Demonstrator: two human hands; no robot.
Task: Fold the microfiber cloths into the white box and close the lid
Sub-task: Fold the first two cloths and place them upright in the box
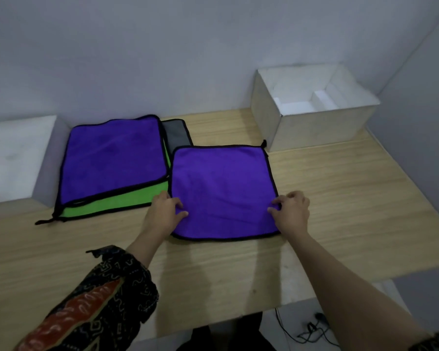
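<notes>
Your left hand [164, 215] and right hand [293, 211] pinch the cloth [223, 188] at its sides. Uneven lift could skew the fold or drag the stack [114, 160] beside it.

Only a strip of the grey cloth [174, 131] shows behind the top cloth [114, 158], which also hides the green cloth [117, 202] but for its near and right margins. The left hand [164, 214] and right hand [293, 211] cover the front cloth's [223, 188] side edges; whether their fingers [276, 204] pinch or press is unclear. The frame cuts off the block [13, 158] at the worktop's [340, 198] left edge.
</notes>
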